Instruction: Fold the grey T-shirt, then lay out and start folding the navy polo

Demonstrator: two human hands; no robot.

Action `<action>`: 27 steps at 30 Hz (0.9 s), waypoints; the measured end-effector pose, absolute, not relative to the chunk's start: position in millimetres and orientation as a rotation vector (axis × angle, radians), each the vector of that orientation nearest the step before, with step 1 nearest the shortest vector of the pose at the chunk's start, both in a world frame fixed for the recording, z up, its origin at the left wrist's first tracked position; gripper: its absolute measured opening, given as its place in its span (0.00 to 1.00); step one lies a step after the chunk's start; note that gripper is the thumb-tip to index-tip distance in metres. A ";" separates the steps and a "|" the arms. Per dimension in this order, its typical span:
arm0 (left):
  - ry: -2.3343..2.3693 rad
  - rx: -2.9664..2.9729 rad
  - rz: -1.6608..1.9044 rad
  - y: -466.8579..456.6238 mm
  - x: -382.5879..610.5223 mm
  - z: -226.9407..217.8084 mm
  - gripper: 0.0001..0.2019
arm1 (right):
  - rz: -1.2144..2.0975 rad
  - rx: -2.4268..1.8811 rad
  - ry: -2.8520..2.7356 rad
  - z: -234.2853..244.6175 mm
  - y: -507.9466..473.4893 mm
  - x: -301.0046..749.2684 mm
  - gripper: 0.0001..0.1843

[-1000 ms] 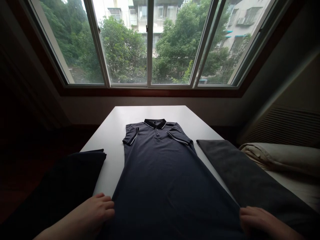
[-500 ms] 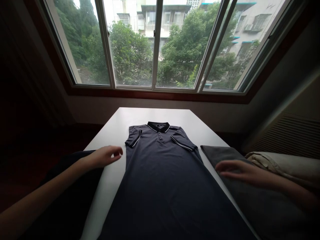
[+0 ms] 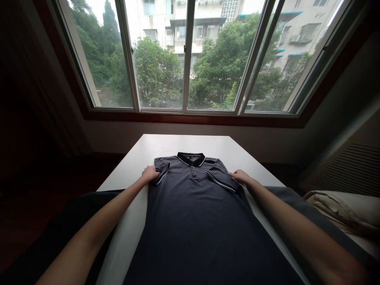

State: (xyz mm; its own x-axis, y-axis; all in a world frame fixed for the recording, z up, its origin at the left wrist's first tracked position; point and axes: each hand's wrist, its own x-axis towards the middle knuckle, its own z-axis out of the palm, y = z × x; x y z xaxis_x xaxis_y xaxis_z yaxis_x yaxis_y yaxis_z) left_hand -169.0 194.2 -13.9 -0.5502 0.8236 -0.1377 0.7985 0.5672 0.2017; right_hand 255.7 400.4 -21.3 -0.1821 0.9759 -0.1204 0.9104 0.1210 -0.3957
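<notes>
Far left: dark cloth (image 3: 59, 221) lying over the table's left edge, low in view, partly under the left forearm; left hand (image 3: 150, 173) reached out to the far end of the garment, fingers curled in tight on the outer hem of the sleeve on that side (image 3: 162, 167), thumb side up, so it reads as a closed pinch on the fabric; white table (image 3: 178, 143) bare beyond the collar, running up to the wall under the window (image 3: 190, 55); polo shirt (image 3: 196, 225) dark navy, laid flat front-up down the middle of the table, collar (image 3: 191, 158) at the far end, hem toward the person and out of frame at the bottom; placket buttons just below the collar; both short sleeves with pale piping, spread out to the sides; opposite sleeve (image 3: 221, 177) angled down and outward; right hand (image 3: 240, 177) resting on that sleeve's outer end, fingers bent and close together, touching the cloth; cannot tell whether they pinch it or only press on it; grey cloth (image 3: 293, 200) along the table's right edge, just beside the shirt, right forearm crossing above it; beige bedding (image 3: 341, 206) far right, bunched, touching the grey cloth's outer side.
</notes>
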 end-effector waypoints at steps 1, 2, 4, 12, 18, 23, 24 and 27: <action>2.592 1.373 0.164 194.6 -170.8 -16.0 0.15 | 0.552 -1.892 -2.243 -28.1 400.9 254.2 0.17; 2.598 1.385 0.156 194.1 -172.8 -17.1 0.16 | 0.530 -1.893 -2.265 -34.0 400.8 253.8 0.15; 2.607 1.403 0.133 191.5 -176.2 -17.2 0.17 | 0.475 -1.890 -2.287 -43.3 399.3 255.1 0.12; 2.622 1.442 0.092 186.1 -179.9 -16.2 0.23 | 0.400 -1.919 -2.262 -48.3 409.6 260.7 0.19; 2.617 1.292 0.159 217.8 -196.4 -13.4 0.32 | 0.430 -1.939 -2.192 -41.2 438.2 249.6 0.21; 2.678 1.180 0.256 248.0 -198.8 -17.5 0.29 | 0.433 -1.922 -2.145 -43.7 459.2 224.4 0.21; 2.698 1.156 0.274 252.9 -198.4 -19.3 0.27 | 0.418 -1.928 -2.131 -45.2 462.8 219.4 0.20; 2.749 1.128 0.328 263.8 -197.7 -26.9 0.21 | 0.347 -1.952 -2.088 -51.2 471.1 208.1 0.17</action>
State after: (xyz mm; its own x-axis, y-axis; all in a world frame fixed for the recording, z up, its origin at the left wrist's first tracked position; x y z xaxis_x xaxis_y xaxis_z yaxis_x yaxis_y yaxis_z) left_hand -197.7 263.8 -26.9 -0.7052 0.7067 -0.0573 0.6733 0.6928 0.2581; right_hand 208.1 471.1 -51.2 -0.0623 0.9977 0.0279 0.9351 0.0681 -0.3477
